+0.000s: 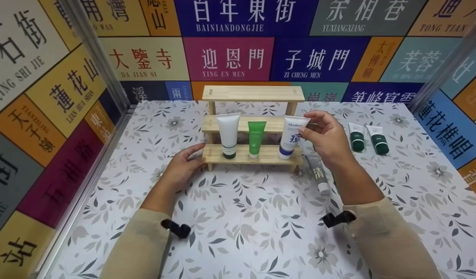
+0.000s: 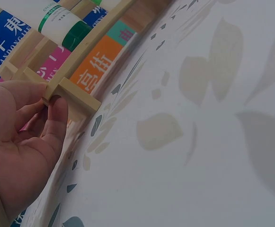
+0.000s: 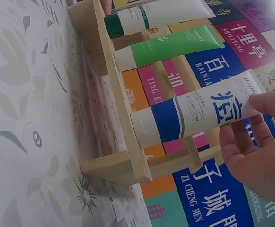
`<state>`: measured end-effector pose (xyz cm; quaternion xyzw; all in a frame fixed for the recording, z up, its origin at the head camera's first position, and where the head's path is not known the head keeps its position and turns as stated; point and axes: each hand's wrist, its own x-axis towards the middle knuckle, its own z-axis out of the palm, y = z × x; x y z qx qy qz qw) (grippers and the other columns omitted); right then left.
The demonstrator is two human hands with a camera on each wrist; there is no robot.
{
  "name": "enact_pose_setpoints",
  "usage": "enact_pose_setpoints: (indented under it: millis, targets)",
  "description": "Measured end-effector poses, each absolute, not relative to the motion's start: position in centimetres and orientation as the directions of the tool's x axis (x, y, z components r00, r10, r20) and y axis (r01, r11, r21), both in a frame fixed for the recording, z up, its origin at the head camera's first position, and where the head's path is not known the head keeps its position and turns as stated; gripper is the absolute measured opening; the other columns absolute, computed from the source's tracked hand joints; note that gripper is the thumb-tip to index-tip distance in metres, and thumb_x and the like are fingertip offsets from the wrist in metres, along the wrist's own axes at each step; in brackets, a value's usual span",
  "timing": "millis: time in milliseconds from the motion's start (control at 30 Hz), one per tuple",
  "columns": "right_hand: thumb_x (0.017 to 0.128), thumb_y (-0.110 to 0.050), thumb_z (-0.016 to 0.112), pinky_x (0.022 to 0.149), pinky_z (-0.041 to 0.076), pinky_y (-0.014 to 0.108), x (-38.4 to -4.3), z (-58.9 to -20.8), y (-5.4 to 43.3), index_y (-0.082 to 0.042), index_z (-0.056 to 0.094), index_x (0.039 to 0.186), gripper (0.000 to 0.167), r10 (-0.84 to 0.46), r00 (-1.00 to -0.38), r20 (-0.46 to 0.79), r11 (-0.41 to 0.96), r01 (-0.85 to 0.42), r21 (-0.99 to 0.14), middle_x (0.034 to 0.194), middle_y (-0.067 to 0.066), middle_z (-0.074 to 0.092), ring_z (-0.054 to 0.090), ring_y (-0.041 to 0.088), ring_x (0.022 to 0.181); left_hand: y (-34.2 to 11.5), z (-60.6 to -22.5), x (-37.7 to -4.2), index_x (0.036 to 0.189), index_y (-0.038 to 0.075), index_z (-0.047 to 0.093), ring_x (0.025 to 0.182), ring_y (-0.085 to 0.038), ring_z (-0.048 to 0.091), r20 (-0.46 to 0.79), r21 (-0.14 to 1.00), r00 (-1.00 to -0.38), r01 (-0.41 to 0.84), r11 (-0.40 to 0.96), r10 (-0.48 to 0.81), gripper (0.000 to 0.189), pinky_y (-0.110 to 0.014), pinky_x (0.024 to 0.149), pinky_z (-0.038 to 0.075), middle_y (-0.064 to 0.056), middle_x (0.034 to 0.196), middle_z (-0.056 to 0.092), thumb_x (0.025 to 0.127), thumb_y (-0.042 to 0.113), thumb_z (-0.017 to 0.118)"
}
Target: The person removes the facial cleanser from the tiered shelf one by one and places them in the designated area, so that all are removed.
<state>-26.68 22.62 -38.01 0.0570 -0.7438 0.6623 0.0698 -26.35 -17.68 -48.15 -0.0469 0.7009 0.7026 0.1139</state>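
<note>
On the bottom step of a three-tier wooden rack [image 1: 245, 159] three tubes stand on their caps. At the right end is a white and blue tube [image 1: 289, 135], which my right hand [image 1: 326, 138] pinches near its top between thumb and fingers. A small green tube [image 1: 256, 138] stands in the middle, and a white tube with a dark green cap [image 1: 228, 133] at the left. My left hand [image 2: 28, 137] pinches the rack's lower left end between thumb and fingers, as the left wrist view shows. In the right wrist view the white and blue tube [image 3: 194, 111] has its cap on the step.
A grey tube [image 1: 318, 174] lies on the table right of the rack, partly under my right forearm. Two white and dark green tubes [image 1: 357, 137] lie farther right. Sign-printed walls [image 1: 228, 58] enclose the back and sides of the flower-patterned table [image 1: 238, 232].
</note>
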Motion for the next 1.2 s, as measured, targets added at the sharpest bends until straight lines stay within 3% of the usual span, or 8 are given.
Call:
enact_pose_setpoints:
  millis: [467,667,900,1200]
  targets:
    - [0.098,-0.004,0.077,0.091,0.063,0.022,-25.5,-38.2,25.7,-0.012,0.066,0.131,0.036,0.054,-0.974,0.221,0.018,-0.221,-0.975,0.122,0.004,0.065,0.065,0.024,0.118,-17.7,-48.3,-26.4,0.158,0.018,0.054,0.120,-0.017,0.071,-0.198,0.980,-0.975,-0.193,0.055,0.100,0.055,-0.022,0.094,0.058,-0.014,0.156,0.060,0.105,0.009,0.065]
    - [0.097,-0.001,0.076,0.088,0.063,0.021,-25.1,-38.3,27.7,-0.008,0.064,0.136,0.042,0.101,-0.971,0.216,-0.058,-0.222,-0.973,0.122,0.005,0.065,0.066,0.020,0.116,-17.7,-48.2,-26.4,0.158,0.020,0.054,0.130,-0.021,0.070,-0.215,0.976,-0.971,-0.210,0.062,0.100,0.054,-0.028,0.105,0.057,-0.011,0.157,0.059,0.105,0.010,0.064]
    - [0.096,0.004,0.074,0.081,0.063,0.022,-24.5,-39.0,30.2,-0.010,0.065,0.133,0.040,0.119,-0.964,0.239,-0.132,-0.254,-0.958,0.115,0.002,0.069,0.070,0.013,0.101,-17.8,-48.1,-26.3,0.159,0.019,0.053,0.133,-0.023,0.068,-0.219,0.976,-0.970,-0.215,0.043,0.108,0.055,-0.033,0.112,0.055,-0.012,0.157,0.059,0.105,0.010,0.065]
    - [0.095,0.000,0.078,0.077,0.061,0.021,-24.4,-39.8,33.9,-0.012,0.062,0.137,0.047,0.182,-0.969,0.167,-0.184,-0.201,-0.962,0.123,0.002,0.067,0.068,0.015,0.104,-17.7,-48.2,-26.3,0.158,0.019,0.054,0.128,-0.020,0.070,-0.224,0.974,-0.970,-0.223,0.030,0.093,0.054,-0.025,0.103,0.058,-0.013,0.155,0.060,0.106,0.009,0.065]
